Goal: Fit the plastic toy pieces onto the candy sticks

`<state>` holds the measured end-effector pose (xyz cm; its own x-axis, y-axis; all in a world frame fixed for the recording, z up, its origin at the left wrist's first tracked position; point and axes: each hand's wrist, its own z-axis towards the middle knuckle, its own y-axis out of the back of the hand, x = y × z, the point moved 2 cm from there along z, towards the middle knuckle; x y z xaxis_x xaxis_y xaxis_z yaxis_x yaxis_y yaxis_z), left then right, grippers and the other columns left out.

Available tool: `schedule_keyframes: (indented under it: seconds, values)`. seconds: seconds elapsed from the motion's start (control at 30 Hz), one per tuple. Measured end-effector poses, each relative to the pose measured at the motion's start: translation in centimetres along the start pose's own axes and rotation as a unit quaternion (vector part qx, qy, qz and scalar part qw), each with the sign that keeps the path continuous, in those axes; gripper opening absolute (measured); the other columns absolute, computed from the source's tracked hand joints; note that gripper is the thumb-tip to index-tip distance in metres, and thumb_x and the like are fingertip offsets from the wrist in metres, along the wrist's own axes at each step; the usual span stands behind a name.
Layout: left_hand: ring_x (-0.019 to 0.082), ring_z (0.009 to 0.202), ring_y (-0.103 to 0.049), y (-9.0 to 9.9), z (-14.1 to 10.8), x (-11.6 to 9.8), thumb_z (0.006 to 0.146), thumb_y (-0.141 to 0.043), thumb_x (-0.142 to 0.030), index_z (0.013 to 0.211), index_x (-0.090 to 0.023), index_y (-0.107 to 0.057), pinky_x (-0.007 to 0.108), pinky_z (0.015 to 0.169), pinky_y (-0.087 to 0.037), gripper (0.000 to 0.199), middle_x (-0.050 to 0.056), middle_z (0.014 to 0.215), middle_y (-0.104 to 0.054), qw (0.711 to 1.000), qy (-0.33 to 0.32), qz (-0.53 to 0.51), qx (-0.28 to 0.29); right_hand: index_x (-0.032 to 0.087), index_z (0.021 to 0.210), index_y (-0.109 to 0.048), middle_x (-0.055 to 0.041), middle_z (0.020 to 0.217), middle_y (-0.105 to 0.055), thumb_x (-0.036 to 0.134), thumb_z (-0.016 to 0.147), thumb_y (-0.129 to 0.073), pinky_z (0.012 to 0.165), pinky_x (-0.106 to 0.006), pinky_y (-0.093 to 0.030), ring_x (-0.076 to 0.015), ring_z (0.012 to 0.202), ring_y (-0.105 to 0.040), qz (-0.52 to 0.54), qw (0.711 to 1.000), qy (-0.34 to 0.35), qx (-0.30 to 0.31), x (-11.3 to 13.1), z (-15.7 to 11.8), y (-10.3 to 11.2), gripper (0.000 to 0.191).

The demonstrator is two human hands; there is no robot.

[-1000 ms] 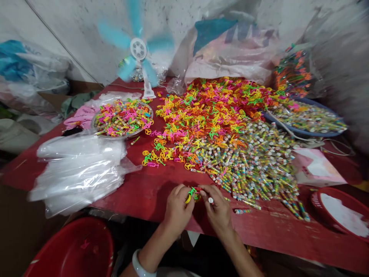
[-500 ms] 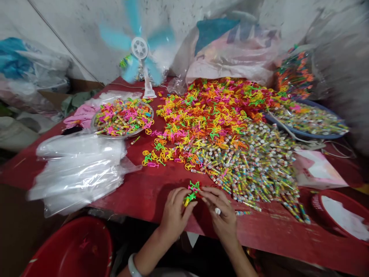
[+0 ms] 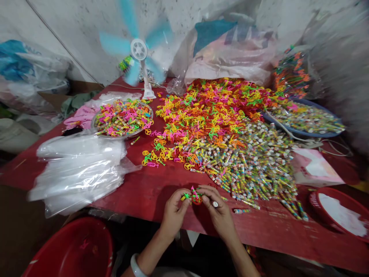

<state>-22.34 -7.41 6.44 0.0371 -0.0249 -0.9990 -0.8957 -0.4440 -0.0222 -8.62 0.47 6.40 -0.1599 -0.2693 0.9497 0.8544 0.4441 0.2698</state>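
Observation:
Close to the table's front edge, my left hand (image 3: 174, 209) pinches a small green and yellow plastic toy piece (image 3: 186, 196) between thumb and fingertips. Facing it, my right hand (image 3: 219, 211) is closed at the fingertips on a small red, pink and green plastic toy piece (image 3: 196, 197). The white end of a candy tube (image 3: 215, 204) shows between the fingers of that hand; the rest is hidden. The pieces meet or nearly meet between my hands; whether they are joined I cannot tell. Beyond lie a heap of colourful plastic toy pieces (image 3: 207, 115) and many candy-filled tubes (image 3: 253, 165).
At left lie clear plastic bags (image 3: 83, 169) and a bowl of mixed pieces (image 3: 99, 132). A fan (image 3: 139, 50) spins behind. At right are a blue basin (image 3: 317, 134), a paper box (image 3: 317, 167) and a red bowl (image 3: 315, 204). A red tub (image 3: 66, 246) stands below.
The toy pieces have turned between my fingers, and a red part now shows more plainly. My right hand has shifted slightly left and down.

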Motion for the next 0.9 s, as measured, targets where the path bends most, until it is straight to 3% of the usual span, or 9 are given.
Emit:
schedule_keyframes:
  seconds: [0.1, 0.17, 0.27, 0.37, 0.47, 0.57, 0.63, 0.73, 0.9]
  values:
    - [0.020, 0.093, -0.062, 0.2, 0.0, -0.1, 0.082, -0.061, -0.034, 0.090, -0.020, -0.065, 0.032, 0.087, -0.046, 0.017, 0.007, 0.095, -0.069, 1.000, 0.000, 0.010, 0.020, 0.027, 0.095, -0.072, -0.0077, 0.107, -0.065, 0.039, 0.089, -0.056, 0.092, -0.040, -0.047, -0.0228, 0.106, -0.059, -0.002, 1.000, 0.007, -0.008, 0.2, 0.0, 0.1, 0.021]
    - [0.020, 0.091, -0.061, 0.4, 0.1, -0.3, 0.082, -0.061, -0.034, 0.087, -0.020, -0.066, 0.032, 0.086, -0.046, 0.015, 0.006, 0.093, -0.068, 0.999, -0.009, 0.008, 0.029, 0.027, 0.101, -0.070, -0.0080, 0.112, -0.065, 0.041, 0.089, -0.055, 0.094, -0.041, -0.046, -0.0234, 0.109, -0.058, 0.005, 1.000, -0.007, 0.003, 0.3, -0.1, 0.1, 0.024]
    - [0.020, 0.089, -0.061, 0.7, 0.4, -0.6, 0.084, -0.059, -0.033, 0.082, -0.020, -0.066, 0.031, 0.084, -0.046, 0.015, 0.006, 0.089, -0.066, 0.999, -0.029, -0.007, 0.042, 0.026, 0.116, -0.063, -0.0073, 0.118, -0.065, 0.043, 0.089, -0.055, 0.098, -0.041, -0.044, -0.0229, 0.113, -0.058, 0.042, 0.994, -0.068, 0.073, 0.4, 0.0, -0.1, 0.033]
    - [0.020, 0.096, -0.058, 1.0, 0.7, -0.6, 0.082, -0.061, -0.030, 0.083, -0.020, -0.065, 0.032, 0.086, -0.045, 0.012, 0.006, 0.095, -0.063, 0.998, -0.051, 0.007, 0.028, 0.024, 0.113, -0.062, -0.0059, 0.104, -0.069, 0.047, 0.086, -0.057, 0.084, -0.035, -0.051, -0.0215, 0.097, -0.064, 0.094, 0.981, -0.118, 0.123, 0.7, 0.0, -0.2, 0.036]
    - [0.020, 0.100, -0.056, 1.5, 0.7, -0.2, 0.076, -0.068, -0.030, 0.097, -0.021, -0.060, 0.033, 0.090, -0.044, 0.024, 0.006, 0.104, -0.058, 0.997, -0.034, 0.014, -0.062, 0.022, 0.103, -0.060, -0.0020, 0.084, -0.067, 0.048, 0.083, -0.061, 0.068, -0.029, -0.052, -0.0177, 0.075, -0.063, 0.110, 0.986, -0.116, 0.056, 0.8, 0.0, -0.1, 0.032]
    - [0.017, 0.092, -0.057, 1.7, 0.3, -0.3, 0.078, -0.065, -0.035, 0.096, -0.021, -0.057, 0.031, 0.087, -0.045, 0.025, 0.003, 0.096, -0.060, 0.992, 0.025, 0.012, -0.124, 0.022, 0.095, -0.058, -0.0009, 0.081, -0.064, 0.045, 0.083, -0.061, 0.066, -0.027, -0.050, -0.0163, 0.072, -0.060, 0.059, 0.993, -0.090, -0.050, 0.3, -0.5, -0.4, 0.026]
    - [0.017, 0.088, -0.058, 1.3, -0.1, -0.6, 0.080, -0.063, -0.039, 0.090, -0.020, -0.060, 0.029, 0.083, -0.045, 0.022, 0.002, 0.089, -0.062, 0.994, 0.068, 0.003, -0.090, 0.022, 0.094, -0.058, -0.0021, 0.084, -0.064, 0.041, 0.084, -0.061, 0.069, -0.028, -0.050, -0.0171, 0.077, -0.060, 0.011, 0.995, -0.061, -0.082, -0.1, -0.8, -0.8, 0.022]
    - [0.017, 0.086, -0.059, 0.6, -0.4, -1.3, 0.078, -0.065, -0.039, 0.088, -0.019, -0.062, 0.028, 0.081, -0.045, 0.022, 0.002, 0.087, -0.065, 0.993, 0.109, -0.050, -0.019, 0.023, 0.095, -0.059, -0.0032, 0.091, -0.064, 0.035, 0.087, -0.057, 0.076, -0.029, -0.050, -0.0177, 0.085, -0.061, -0.027, 0.997, -0.009, -0.073, -0.4, -1.2, -1.7, 0.014]
    - [0.014, 0.080, -0.058, 0.2, -0.2, -1.2, 0.075, -0.069, -0.033, 0.083, -0.018, -0.064, 0.026, 0.079, -0.044, 0.017, 0.000, 0.081, -0.065, 0.986, 0.119, -0.119, -0.014, 0.026, 0.107, -0.059, -0.0044, 0.108, -0.065, 0.027, 0.093, -0.051, 0.089, -0.033, -0.048, -0.0186, 0.103, -0.059, -0.059, 0.996, 0.050, -0.035, 0.4, -1.5, -1.8, 0.016]
